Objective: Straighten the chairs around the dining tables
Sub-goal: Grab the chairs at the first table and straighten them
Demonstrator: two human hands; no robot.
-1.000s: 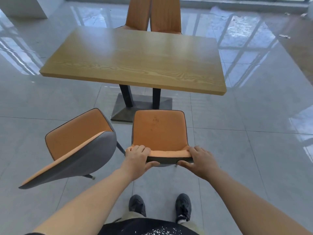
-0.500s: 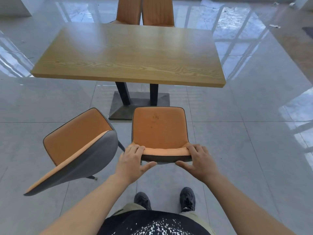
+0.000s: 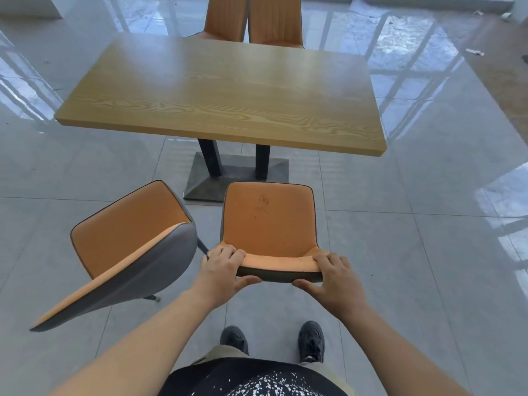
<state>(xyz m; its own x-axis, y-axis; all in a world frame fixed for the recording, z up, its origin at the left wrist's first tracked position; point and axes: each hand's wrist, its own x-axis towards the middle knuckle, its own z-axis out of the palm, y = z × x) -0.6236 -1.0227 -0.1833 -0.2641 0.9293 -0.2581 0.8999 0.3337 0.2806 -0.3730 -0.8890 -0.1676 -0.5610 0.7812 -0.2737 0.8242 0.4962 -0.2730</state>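
An orange chair with a grey back (image 3: 268, 221) stands in front of me, facing the wooden dining table (image 3: 223, 95). My left hand (image 3: 221, 270) grips the left end of its backrest top, fingers over the rim and thumb under it. My right hand (image 3: 334, 284) grips the right end the same way. To the left, a second orange and grey chair (image 3: 125, 247) stands turned askew, its seat pointing toward the table's left side. Two more orange chairs (image 3: 254, 18) stand side by side at the table's far edge.
The table rests on two dark posts and a dark base plate (image 3: 237, 175), just ahead of the held chair's seat. Glossy grey floor tiles (image 3: 414, 238) stretch wide to the right. My shoes (image 3: 311, 341) stand just behind the chair.
The held chair and I have moved a little closer to the table, and the view has shifted slightly left. Both hands keep their grip on the backrest.
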